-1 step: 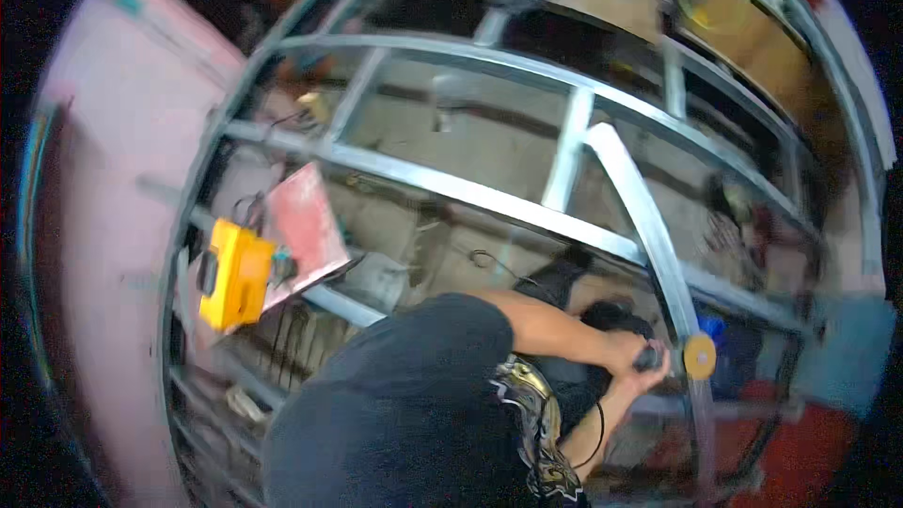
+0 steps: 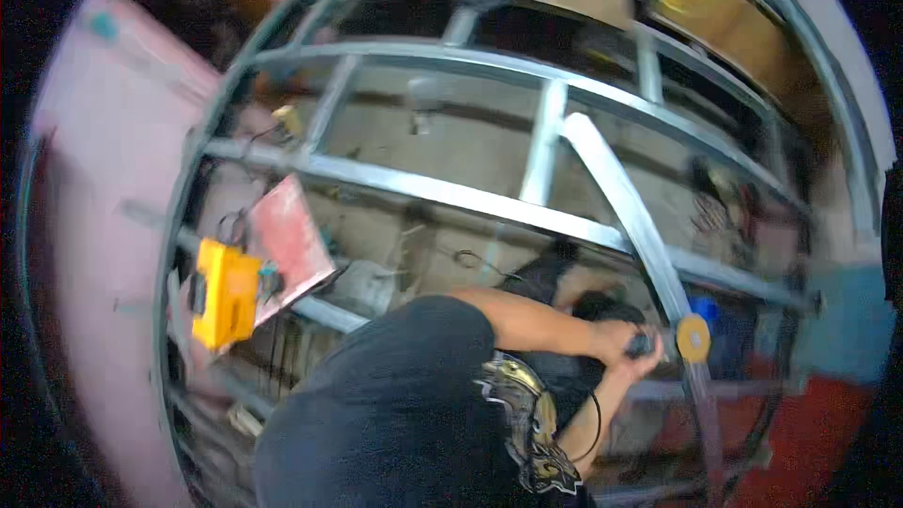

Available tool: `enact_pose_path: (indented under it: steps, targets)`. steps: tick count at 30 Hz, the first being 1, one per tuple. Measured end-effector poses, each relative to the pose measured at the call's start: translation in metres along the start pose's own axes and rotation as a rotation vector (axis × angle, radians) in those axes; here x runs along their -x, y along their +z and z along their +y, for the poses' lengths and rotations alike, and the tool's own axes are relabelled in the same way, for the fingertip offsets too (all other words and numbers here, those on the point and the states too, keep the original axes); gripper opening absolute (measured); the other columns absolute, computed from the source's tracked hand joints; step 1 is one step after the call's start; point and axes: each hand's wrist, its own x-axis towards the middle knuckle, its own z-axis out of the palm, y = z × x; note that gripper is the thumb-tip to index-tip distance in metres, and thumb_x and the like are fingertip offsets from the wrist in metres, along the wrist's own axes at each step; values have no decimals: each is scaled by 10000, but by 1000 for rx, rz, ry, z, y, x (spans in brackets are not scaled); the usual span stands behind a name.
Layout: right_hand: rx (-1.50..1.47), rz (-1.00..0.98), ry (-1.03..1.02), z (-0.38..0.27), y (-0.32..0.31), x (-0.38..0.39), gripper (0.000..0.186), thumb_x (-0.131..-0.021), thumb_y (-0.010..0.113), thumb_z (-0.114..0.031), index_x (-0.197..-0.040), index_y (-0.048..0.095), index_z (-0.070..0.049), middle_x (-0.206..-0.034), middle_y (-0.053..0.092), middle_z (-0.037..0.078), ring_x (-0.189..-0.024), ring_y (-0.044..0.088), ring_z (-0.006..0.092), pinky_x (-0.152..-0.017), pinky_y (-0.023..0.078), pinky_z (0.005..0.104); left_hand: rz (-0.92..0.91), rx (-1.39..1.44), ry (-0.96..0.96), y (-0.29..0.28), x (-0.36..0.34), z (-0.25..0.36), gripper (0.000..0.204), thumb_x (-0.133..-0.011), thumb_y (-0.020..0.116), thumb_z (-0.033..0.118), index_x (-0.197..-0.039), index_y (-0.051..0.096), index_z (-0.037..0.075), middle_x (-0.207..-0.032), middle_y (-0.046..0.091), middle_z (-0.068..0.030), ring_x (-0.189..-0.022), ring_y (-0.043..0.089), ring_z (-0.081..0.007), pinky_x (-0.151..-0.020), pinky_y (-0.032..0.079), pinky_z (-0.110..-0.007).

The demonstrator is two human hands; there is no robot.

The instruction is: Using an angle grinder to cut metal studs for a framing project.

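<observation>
Angle grinder (image 2: 642, 346) is held low at the right of my head view, with its yellowish disc (image 2: 693, 339) over the lower part of a slanting metal tube (image 2: 625, 207). The grip of my left hand (image 2: 616, 341) is closed on the grinder body, and my right hand (image 2: 641, 364) is closed on it too, just beside the left. Because of blur I cannot separate each finger, and I also cannot tell whether the disc turns or truly touches the metal.

From here, I judge that the first danger is a kick: if the disc catches the tube's edge, the tool could jump towards the bare fingers, which are near it. The tube lies across a long crossbar (image 2: 451, 193), and I see no clamp on it; if it is loose, pressing could make it slide. A black cord (image 2: 598, 414) curves beside my right forearm, so a careless pull could bring it near the disc. The blue object (image 2: 704, 309) just behind the disc could be scratched by a slip.
</observation>
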Motion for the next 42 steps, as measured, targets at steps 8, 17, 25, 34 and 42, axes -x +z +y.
enact_pose_path:
  steps: [8, 17, 25, 34, 42]
  targets:
    - [-191, -4, 57, 12, 13, 22, 319, -952, 743, -244, -1186, 670, -40, -1008, 745, 148, -913, 730, 308, -877, 608, 442, -106, -233, -286, -29, 20, 38, 848, -753, 884, 358, -1420, 539, -35, -1221, 737, -301, -1126, 740, -451, -982, 598, -522]
    - [-186, 17, 48, 6, 34, 40, 297, -927, 762, -193, -1165, 649, -56, -971, 714, 128, -893, 723, 276, -869, 619, 420, -116, -236, -250, -34, 21, 42, 697, -785, 857, 280, -1277, 545, -102, -1126, 736, -336, -1087, 734, -481, -947, 594, -516]
    - [-175, 14, 58, 4, 37, 45, 258, -941, 749, -187, -1142, 644, -65, -969, 730, 123, -902, 731, 279, -881, 611, 427, -108, -256, -257, -33, 22, 39, 717, -772, 872, 283, -1283, 547, -102, -1154, 728, -348, -1114, 726, -485, -970, 591, -517]
    - [-171, 19, 57, 6, 37, 43, 307, -924, 757, -193, -1176, 637, -65, -976, 709, 121, -904, 720, 280, -878, 615, 431, -139, -252, -283, -40, 24, 49, 723, -779, 873, 292, -1298, 542, -86, -1192, 728, -332, -1134, 725, -477, -989, 589, -520]
    - [-163, 19, 60, 4, 34, 40, 306, -919, 773, -193, -1170, 651, -66, -976, 716, 113, -906, 726, 278, -877, 616, 423, -151, -215, -328, -31, 17, 39, 767, -759, 880, 281, -1347, 536, -71, -1200, 727, -323, -1167, 711, -477, -1015, 572, -525]
